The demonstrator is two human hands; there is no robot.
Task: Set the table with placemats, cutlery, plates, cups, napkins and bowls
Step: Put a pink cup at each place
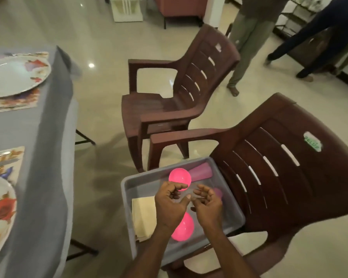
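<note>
- over the grey tub (129,189) on the near brown chair (289,177), both hands hover with fingers loosely curled; left hand (170,205) and right hand (208,205) sit close together, and i cannot tell if they pinch anything.
- two pink bowls (179,176), purple cups (201,172) and cream napkins (143,215) lie in the tub.
- flowered plates (14,77) rest on placemats (14,102) on the grey-clothed table (42,127) at left.

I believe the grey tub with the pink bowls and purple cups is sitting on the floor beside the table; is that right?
Not quite: the grey tub with the pink bowls and purple cups sits on the seat of the near brown chair beside the table, not on the floor, as the head view shows.
</note>
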